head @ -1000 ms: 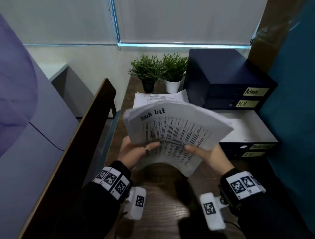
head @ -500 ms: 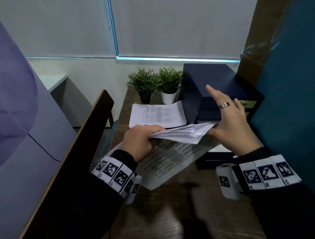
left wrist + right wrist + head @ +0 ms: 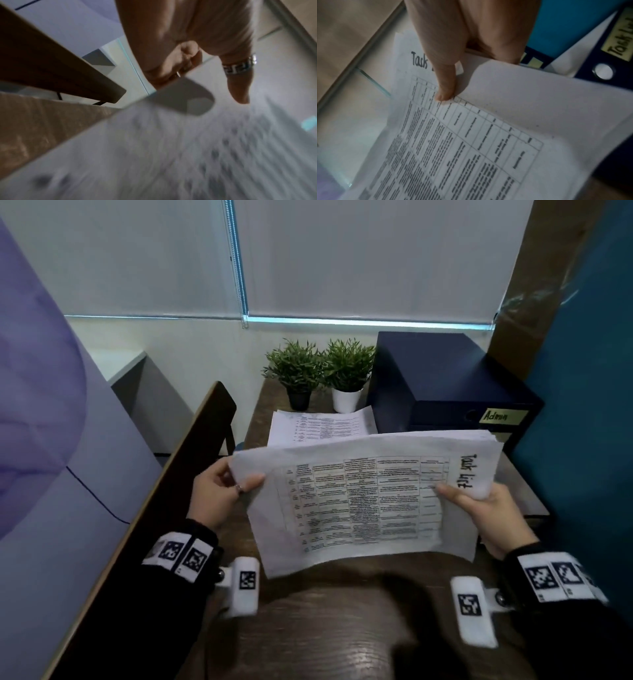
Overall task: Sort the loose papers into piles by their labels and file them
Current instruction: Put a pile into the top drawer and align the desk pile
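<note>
while both hands, left [image 3: 219, 494] and right [image 3: 486, 508], pinch the limp task list stack [image 3: 359, 501] at nine and three o'clock above the surface [image 3: 342, 628], it sags; supporting both edges seems wise.

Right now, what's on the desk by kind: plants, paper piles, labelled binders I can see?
Potted plants: 2, dark pot, white pot
Paper piles: 2, Task List stack in both hands, flat pile
Labelled binders: 2, Admin binder, Task List binder
Total: 6

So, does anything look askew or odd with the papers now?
Slightly. The Task List stack, held by left hand and right hand, sags in the middle and its sheets fan unevenly at the right edge. Nothing is torn or spilled.
</note>
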Action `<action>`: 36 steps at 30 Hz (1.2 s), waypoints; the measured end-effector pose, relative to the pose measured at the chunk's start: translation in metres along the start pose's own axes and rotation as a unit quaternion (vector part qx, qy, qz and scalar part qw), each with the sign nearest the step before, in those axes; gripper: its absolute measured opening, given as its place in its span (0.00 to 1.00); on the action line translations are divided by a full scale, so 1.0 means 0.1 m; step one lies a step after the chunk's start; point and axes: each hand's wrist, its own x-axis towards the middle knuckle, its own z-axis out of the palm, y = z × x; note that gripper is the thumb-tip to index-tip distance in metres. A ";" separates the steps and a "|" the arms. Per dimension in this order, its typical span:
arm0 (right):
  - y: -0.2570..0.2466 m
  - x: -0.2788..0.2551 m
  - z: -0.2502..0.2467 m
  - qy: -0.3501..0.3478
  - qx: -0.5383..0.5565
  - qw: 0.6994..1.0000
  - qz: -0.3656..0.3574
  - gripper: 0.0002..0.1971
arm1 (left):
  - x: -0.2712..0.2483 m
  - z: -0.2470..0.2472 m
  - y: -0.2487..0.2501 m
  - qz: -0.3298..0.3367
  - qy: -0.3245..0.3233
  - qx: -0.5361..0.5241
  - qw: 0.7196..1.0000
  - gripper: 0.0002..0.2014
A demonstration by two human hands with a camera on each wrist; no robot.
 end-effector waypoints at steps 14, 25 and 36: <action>1.14 -0.34 -0.01 -0.041 0.014 0.986 0.162 0.29 | -0.24 0.16 -0.71 -0.148 -0.050 0.031 0.987 0.15; 1.14 -0.35 -0.02 -0.034 0.055 0.975 0.211 0.32 | -0.28 0.20 -0.63 -0.125 -0.076 0.036 0.989 0.12; 0.64 -0.27 -0.30 0.067 -0.078 0.984 0.147 0.38 | -0.11 0.15 -0.03 -0.034 -0.141 0.158 0.977 0.05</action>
